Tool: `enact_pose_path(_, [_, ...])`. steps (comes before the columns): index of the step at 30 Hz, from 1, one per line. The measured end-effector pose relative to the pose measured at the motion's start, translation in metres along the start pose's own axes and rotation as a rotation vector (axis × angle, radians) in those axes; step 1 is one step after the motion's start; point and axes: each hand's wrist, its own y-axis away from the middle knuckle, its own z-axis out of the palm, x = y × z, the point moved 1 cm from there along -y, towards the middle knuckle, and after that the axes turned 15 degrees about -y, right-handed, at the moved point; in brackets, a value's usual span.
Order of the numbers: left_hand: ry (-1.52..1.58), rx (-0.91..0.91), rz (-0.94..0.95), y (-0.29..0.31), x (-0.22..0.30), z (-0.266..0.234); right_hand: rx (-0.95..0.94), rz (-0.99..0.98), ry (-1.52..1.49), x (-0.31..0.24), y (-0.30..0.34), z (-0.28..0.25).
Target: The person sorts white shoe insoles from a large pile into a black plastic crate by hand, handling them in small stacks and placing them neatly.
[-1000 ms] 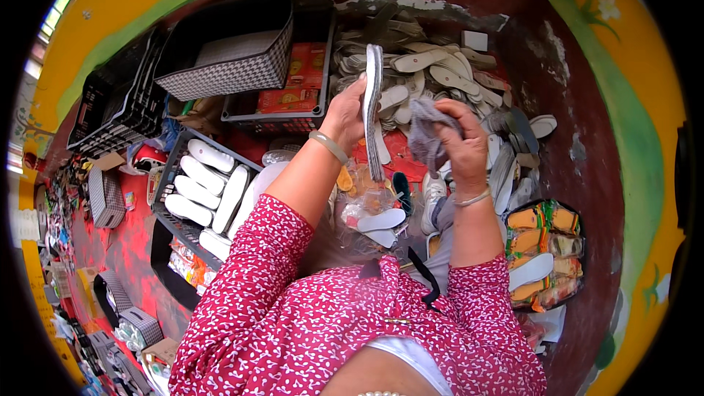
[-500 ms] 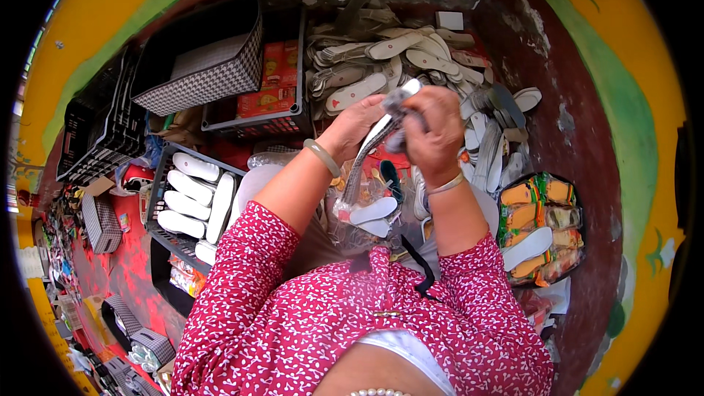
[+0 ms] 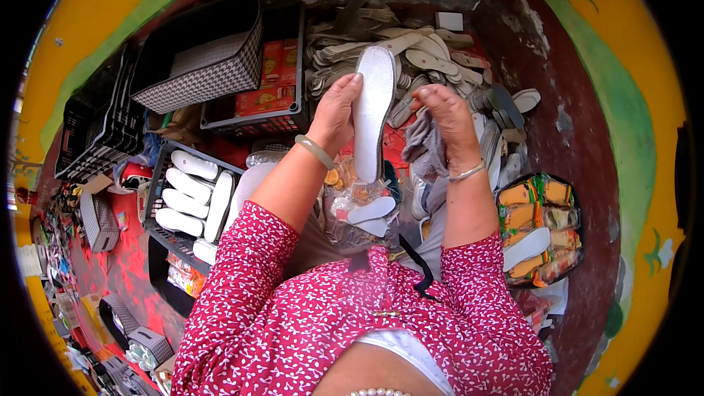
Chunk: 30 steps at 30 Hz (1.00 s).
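Upright in front of me is a white insole (image 3: 374, 106), its broad flat face toward me and a darker edge along its right side. My left hand (image 3: 336, 108) pinches it at its left edge between thumb and fingers. Just right of the insole, my right hand (image 3: 449, 121) is closed on a crumpled grey cloth (image 3: 424, 143), which hangs down below the fingers. The right hand is apart from the insole. Below, a pair of small white insoles (image 3: 372, 211) lies on clear plastic wrapping by my lap.
A heap of insoles (image 3: 433, 51) covers the floor ahead. White insoles fill a dark crate (image 3: 157, 194) at left. A black-and-white patterned basket (image 3: 198, 86) rests by a black crate (image 3: 299, 114) of red boxes. At right stands a tray of orange packages (image 3: 522, 216) with an insole (image 3: 526, 249) on top.
The insole has turned from edge-on to upright, showing its white face. My right hand has drawn the grey cloth off it and moved slightly right and down.
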Motion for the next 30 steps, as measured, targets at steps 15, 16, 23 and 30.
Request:
enact_pose_path(15, [-0.003,-0.219,-0.032,0.003,-0.005,0.004,0.064,-0.104,0.223,0.064,-0.017,-0.013])
enact_pose_path(16, [0.023,-0.236,-0.027,0.002,-0.006,0.002,0.104,-0.190,0.483,0.053,-0.012,-0.001])
enact_pose_path(23, [0.053,-0.191,-0.084,0.002,-0.010,0.002,0.221,-0.638,1.122,0.033,0.004,0.025])
enact_pose_path(30, [0.092,-0.170,-0.145,0.001,-0.007,0.003,0.115,-0.072,0.099,0.037,-0.015,-0.004])
